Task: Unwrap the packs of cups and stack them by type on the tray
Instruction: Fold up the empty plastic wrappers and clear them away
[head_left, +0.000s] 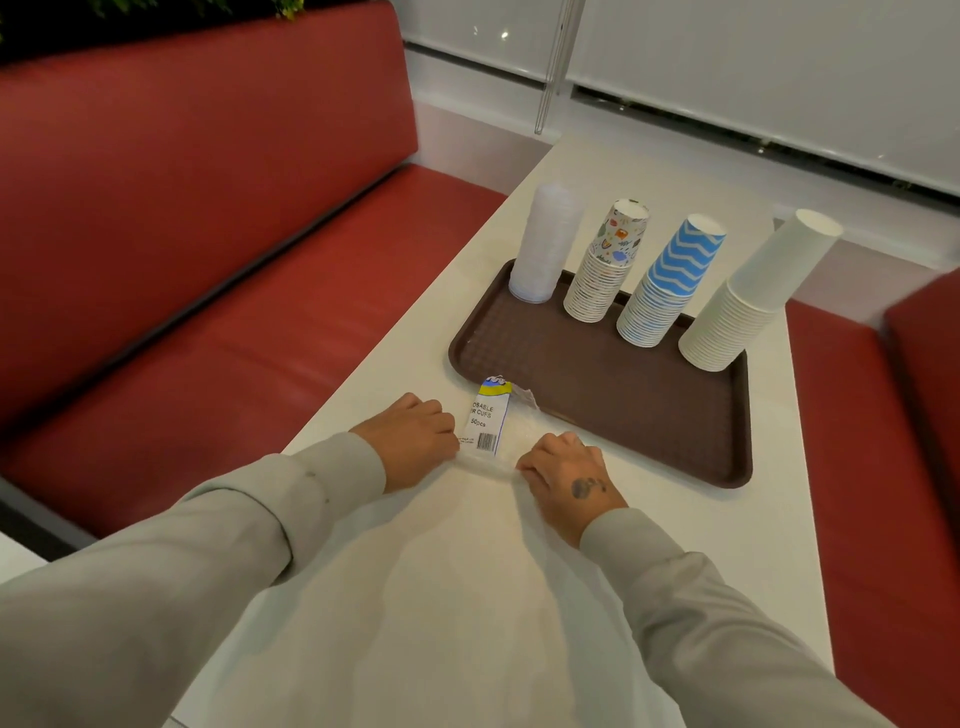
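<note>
A brown tray (597, 410) lies on the white table. Along its far edge stand four upside-down stacks: clear plastic cups (543, 244), cups with small coloured drawings (608, 260), blue-and-white zigzag cups (670, 280) and plain white cups (753, 291). An empty clear wrapper (491, 423) with a printed label lies flat on the table just before the tray's near left corner. My left hand (413, 434) grips the wrapper's left side with curled fingers. My right hand (569, 475) pinches its right near edge. The wrapper is stretched between them.
The white table (467, 597) runs toward me, its left edge beside a red padded bench (182, 260). Another red seat (883, 467) lies past the right edge. A white wall with window blinds stands behind the tray.
</note>
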